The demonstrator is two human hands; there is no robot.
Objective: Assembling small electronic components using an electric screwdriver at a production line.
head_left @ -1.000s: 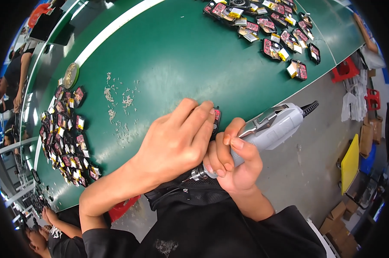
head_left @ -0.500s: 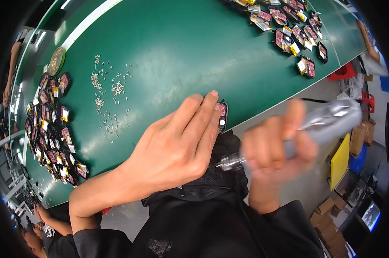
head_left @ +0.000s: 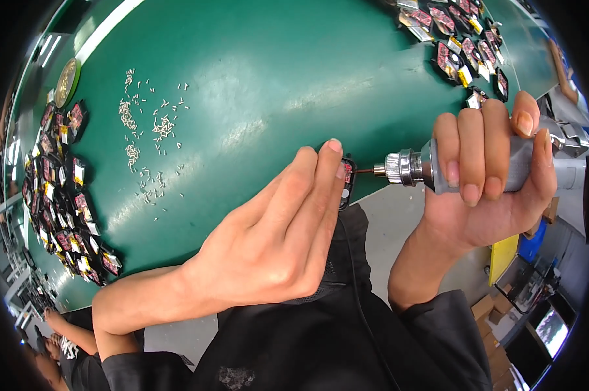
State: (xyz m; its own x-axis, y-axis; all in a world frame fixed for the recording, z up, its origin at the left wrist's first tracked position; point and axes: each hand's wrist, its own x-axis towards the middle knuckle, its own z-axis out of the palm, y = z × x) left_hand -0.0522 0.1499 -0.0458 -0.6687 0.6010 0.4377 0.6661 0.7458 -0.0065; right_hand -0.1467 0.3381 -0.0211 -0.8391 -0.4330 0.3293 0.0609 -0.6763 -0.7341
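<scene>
My left hand (head_left: 262, 244) lies along the near edge of the green table, its fingers pressed together against a small black device case (head_left: 348, 185) with a red circuit board in it. The fingers and palm hide part of the case. In my right hand (head_left: 473, 166) is a grey electric screwdriver (head_left: 406, 168), held sideways with the fingers wrapped round its body. Its thin bit points left, and the tip meets the red board beside my left fingertips. Whether a screw sits under the tip is too small to tell.
Small loose screws (head_left: 164, 126) are scattered on the green table (head_left: 255, 85) left of centre. Open black cases (head_left: 63, 202) crowd the left edge near a round dish (head_left: 67, 83). More open cases (head_left: 449, 62) lie far right. Another person (head_left: 79, 339) is at lower left.
The electric screwdriver has swung up from beside my lap to the case, its bit now on the board. My left hand stays on the case. The view has shifted slightly.
</scene>
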